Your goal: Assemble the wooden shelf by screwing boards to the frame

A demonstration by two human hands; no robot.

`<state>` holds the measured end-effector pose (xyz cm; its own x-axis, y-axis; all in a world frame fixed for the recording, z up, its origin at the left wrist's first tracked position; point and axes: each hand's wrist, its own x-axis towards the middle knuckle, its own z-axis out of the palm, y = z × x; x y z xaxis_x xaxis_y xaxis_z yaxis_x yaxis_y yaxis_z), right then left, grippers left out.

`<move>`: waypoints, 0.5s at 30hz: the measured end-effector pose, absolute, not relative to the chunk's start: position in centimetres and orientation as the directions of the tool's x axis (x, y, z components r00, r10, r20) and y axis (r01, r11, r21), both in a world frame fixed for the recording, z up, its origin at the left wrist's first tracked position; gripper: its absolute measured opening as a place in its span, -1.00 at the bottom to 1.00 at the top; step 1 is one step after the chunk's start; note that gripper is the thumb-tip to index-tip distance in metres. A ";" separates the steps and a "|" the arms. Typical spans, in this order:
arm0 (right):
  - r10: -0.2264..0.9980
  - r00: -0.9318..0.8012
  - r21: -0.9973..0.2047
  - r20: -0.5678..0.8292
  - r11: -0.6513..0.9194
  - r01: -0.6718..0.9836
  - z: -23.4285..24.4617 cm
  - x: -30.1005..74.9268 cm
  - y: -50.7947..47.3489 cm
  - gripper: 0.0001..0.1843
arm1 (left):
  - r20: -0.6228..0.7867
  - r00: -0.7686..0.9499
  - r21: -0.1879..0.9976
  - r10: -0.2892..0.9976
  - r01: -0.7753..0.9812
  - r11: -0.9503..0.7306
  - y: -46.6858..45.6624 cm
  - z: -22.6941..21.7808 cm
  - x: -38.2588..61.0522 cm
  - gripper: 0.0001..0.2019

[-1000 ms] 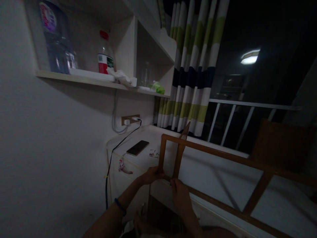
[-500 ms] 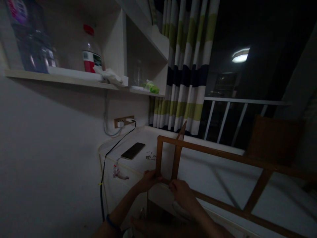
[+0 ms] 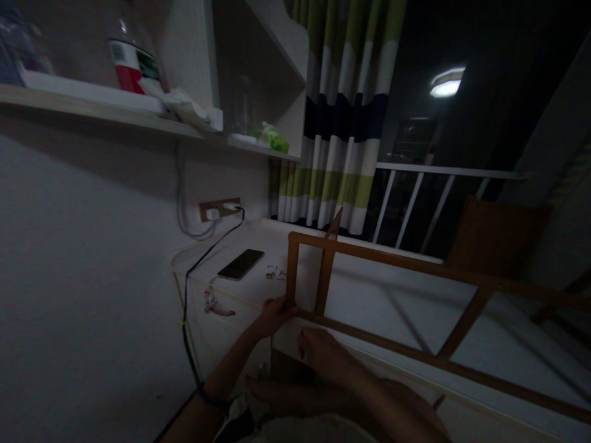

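Note:
A brown wooden frame (image 3: pixel 401 259) with crossbars stands tilted on the white desk and runs off to the right. My left hand (image 3: pixel 273 317) is closed around its near left lower corner. Just below the lower rail, my right hand (image 3: pixel 323 354) hangs apart from the wood with its fingers curled in. Whether anything small is inside that hand is hidden. Several small dark screws (image 3: pixel 276 274) lie on the desk left of the frame. A pointed wooden piece (image 3: pixel 333 226) sticks up behind the frame's left end.
A phone (image 3: pixel 241 264) lies on the white desk (image 3: pixel 258 239) near a wall socket (image 3: pixel 220 209) with a black cable (image 3: pixel 185 307). Overhead at left is a shelf (image 3: pixel 101 114) with bottles. Beyond the desk are a striped curtain (image 3: pixel 341 154) and a white railing (image 3: pixel 452 173).
My right hand has moved down and off the frame's lower rail. The left hand stays on the corner. The view has shifted, so the scene sits slightly higher and further left.

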<state>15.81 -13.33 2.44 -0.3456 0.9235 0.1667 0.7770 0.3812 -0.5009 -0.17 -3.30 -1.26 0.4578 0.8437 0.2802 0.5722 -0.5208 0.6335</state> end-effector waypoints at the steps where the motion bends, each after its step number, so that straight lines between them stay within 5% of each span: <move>1: 0.921 -0.344 -0.485 0.184 0.390 0.783 2.4 15.5 -13.7 -0.75 | 0.280 0.454 0.632 0.846 0.575 -0.519 -3.3 -1.3 -0.2 -0.69; 15: 0.932 -0.285 -0.565 0.226 0.363 0.741 2.4 15.8 -15.4 -0.71 | 0.310 0.420 0.669 0.853 0.541 -0.510 -3.9 -1.4 0.0 -0.69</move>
<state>15.84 -15.43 2.35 -0.2847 0.9317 0.2256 0.7408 0.3631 -0.5651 0.00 -3.95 -1.40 0.4202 0.8527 0.3103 0.5407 -0.5099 0.6690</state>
